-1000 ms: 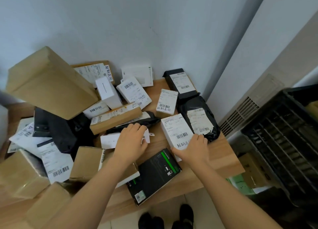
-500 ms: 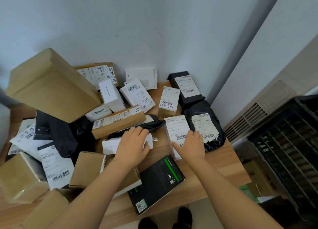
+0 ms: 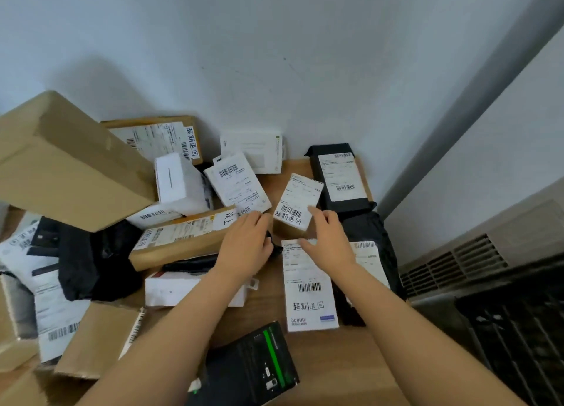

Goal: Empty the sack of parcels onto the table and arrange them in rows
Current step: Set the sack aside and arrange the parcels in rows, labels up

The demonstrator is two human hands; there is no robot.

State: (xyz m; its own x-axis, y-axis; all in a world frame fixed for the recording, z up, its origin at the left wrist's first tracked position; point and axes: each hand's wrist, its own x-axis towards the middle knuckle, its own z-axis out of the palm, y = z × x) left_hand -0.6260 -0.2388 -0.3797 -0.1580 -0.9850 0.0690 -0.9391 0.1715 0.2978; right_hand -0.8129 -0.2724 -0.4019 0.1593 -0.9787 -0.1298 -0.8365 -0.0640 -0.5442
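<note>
Parcels [image 3: 183, 240] lie heaped on the wooden worktop [image 3: 335, 360], piled against the wall.
Both hands reach in palm-down, holding nothing. The left hand [image 3: 247, 246] rests with relaxed fingers over a black pouch [image 3: 189, 263]. The right hand [image 3: 331, 242] has its fingers spread, forefinger at a small labelled box [image 3: 297, 202], just beyond a long white-labelled parcel [image 3: 308, 286].

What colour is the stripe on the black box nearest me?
Green stripe, seen in the head view.

Parcels [image 3: 308, 283] on table [image 3: 335, 363] (against wall [image 3: 274, 54])
</note>
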